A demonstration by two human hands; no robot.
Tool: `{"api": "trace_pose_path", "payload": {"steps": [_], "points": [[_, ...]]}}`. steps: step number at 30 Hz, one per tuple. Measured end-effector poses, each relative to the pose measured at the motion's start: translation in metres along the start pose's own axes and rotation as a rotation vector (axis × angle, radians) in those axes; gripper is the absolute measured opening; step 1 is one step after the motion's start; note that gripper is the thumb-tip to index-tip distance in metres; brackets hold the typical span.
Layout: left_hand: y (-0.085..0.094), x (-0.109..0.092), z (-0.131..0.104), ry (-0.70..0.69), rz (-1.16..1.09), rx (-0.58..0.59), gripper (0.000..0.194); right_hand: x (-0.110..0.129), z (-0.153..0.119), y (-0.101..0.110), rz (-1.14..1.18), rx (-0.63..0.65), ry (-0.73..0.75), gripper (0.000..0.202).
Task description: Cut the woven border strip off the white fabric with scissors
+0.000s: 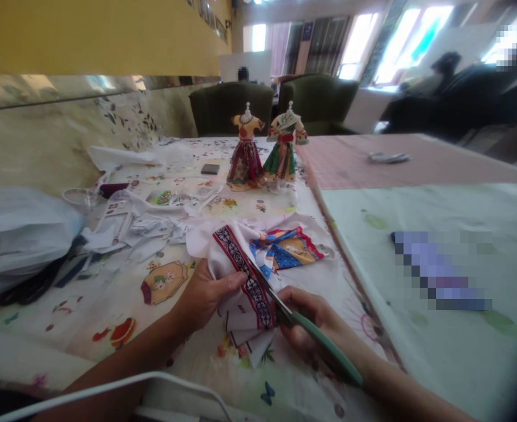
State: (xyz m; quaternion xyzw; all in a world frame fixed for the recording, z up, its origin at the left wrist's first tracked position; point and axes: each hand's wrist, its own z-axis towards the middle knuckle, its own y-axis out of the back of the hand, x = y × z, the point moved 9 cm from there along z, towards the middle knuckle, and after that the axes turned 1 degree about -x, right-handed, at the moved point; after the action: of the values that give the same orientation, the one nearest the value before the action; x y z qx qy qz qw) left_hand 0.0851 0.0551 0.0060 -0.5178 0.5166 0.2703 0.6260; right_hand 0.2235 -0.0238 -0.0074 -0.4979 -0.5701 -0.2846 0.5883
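Note:
My left hand [210,293] pinches a white cloth [223,264] with a printed dark blue, red-edged border strip [234,252], thumb on top of the strip. In my right hand [306,322] is a pair of scissors with green handles [329,346]. Their blades lie along the right edge of the strip, pointing up and left. Just beyond the blades, a blue and orange patterned piece [285,249] rests on the white cloth. My right fingers partly hide the handles and the strip's lower end.
Two small dressed forms [245,152] [285,146] stand at the back. White scraps [146,231] and a white plastic bag [21,234] lie left. A white cable [153,375] crosses the near edge. A pixelated purple object [438,272] is at right, with chairs [232,105] behind the table.

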Motion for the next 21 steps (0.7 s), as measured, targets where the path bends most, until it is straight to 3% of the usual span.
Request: {"api": "trace_pose_path", "payload": {"steps": [12, 21], "points": [[0.003, 0.002, 0.002, 0.006, -0.026, -0.026, 0.035, -0.005, 0.0, 0.001, 0.047, -0.023, -0.005, 0.061], [0.002, 0.0, 0.0, 0.017, -0.02, -0.011, 0.033, 0.012, 0.002, -0.002, -0.033, 0.032, 0.11, 0.062]]}}
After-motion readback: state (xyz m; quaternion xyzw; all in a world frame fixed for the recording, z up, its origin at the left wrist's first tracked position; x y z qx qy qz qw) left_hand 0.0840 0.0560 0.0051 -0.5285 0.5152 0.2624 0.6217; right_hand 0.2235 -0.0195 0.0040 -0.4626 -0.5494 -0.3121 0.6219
